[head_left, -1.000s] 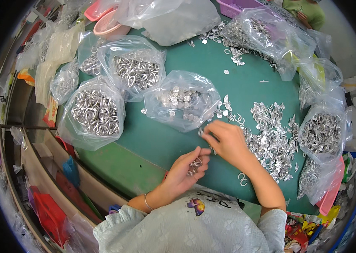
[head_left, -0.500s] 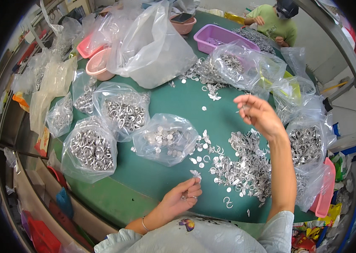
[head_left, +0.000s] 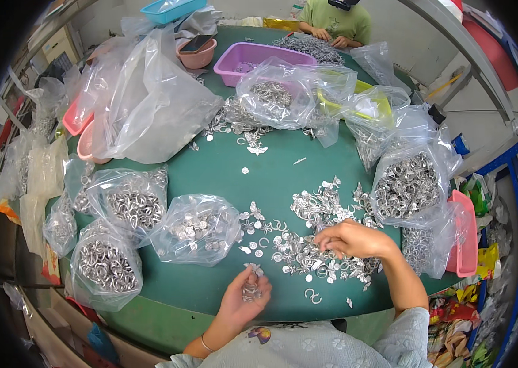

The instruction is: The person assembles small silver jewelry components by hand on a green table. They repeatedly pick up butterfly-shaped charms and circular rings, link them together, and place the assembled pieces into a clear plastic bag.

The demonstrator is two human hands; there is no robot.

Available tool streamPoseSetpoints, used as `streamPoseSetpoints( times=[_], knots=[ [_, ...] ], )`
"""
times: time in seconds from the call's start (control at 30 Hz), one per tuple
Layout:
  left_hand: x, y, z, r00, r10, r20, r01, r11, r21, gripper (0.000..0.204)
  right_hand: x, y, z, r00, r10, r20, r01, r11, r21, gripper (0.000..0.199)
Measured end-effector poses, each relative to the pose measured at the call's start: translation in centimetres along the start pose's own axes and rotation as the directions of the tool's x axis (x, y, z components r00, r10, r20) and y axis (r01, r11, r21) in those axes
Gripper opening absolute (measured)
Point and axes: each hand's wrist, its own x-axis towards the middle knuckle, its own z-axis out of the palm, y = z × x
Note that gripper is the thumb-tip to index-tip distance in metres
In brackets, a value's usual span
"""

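Observation:
My left hand point(head_left: 242, 300) is closed near the table's front edge, with several small silver metal charms point(head_left: 251, 292) in its curled fingers. A winged, insect-shaped charm point(head_left: 253, 268) sticks up at its fingertips. To the right, my right hand point(head_left: 357, 238) is lowered over a loose pile of silver charms point(head_left: 302, 250), its fingers bent together and pointing down-left into the pieces. What those fingertips pinch, if anything, is too small to make out. The pile mixes open rings, flat discs and winged shapes. A thin silver piece point(head_left: 299, 161) shows beyond the pile.
Clear bags of silver rings point(head_left: 109, 267) and discs point(head_left: 195, 230) stand on the left; another ring bag point(head_left: 409, 184) is at the right beside a pink tray point(head_left: 464, 236). A purple basin point(head_left: 228, 64) and a large clear bag point(head_left: 155, 104) stand farther back. Another person point(head_left: 335, 24) works across the table.
My right hand has come down from its raised position into the pile. The thin silver piece now shows beyond the pile. My left hand still holds charms; the whole view has shifted.

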Motion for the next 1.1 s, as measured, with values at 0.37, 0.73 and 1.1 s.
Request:
streamPoseSetpoints(
  times=[0.37, 0.73, 1.1],
  knots=[
    [0.5, -0.9, 1.3, 0.998, -0.059, -0.037, 0.065, 0.983, 0.17, 0.027, 1.6, 3.8, -17.9, 0.344, -0.505, -0.791, -0.339, 0.719, -0.607, 0.036],
    [0.3, -1.4, 0.5, 0.999, -0.029, -0.013, 0.032, 0.937, 0.347, 0.025, 7.1, 3.7, -6.3, 0.718, -0.419, -0.556, 0.002, 0.8, -0.6, 0.017],
    [-0.6, -0.3, -0.2, 0.997, 0.079, -0.01, -0.072, 0.949, 0.306, 0.024, 10.6, 3.3, -8.5, 0.514, -0.494, -0.701, -0.275, 0.679, -0.68, 0.004]
  ],
)
